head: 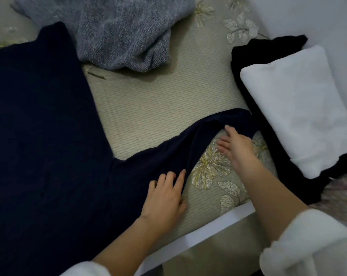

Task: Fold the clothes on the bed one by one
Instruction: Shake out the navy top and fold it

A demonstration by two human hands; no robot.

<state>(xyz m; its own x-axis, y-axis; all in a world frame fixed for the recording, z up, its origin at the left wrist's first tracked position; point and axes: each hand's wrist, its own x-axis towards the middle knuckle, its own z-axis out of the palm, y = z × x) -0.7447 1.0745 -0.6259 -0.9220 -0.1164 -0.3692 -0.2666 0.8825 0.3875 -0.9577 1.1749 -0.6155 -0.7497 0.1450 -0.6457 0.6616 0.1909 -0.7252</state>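
Pressing with released left grip (164,194) on navy top (39,126) spread over bed (158,102), touching with released right grip (236,144) its sleeve (188,142), stretched rightward, nearest right grip, for folding inward.

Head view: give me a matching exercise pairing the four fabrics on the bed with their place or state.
Things:
1 navy garment
2 grey knit
3 white folded cloth
4 black garment

Place or state:
A crumpled, farthest from the camera
B underneath, on the right
C spread out flat on the left
D lying on top of another fabric

Pairs: 1-C, 2-A, 3-D, 4-B
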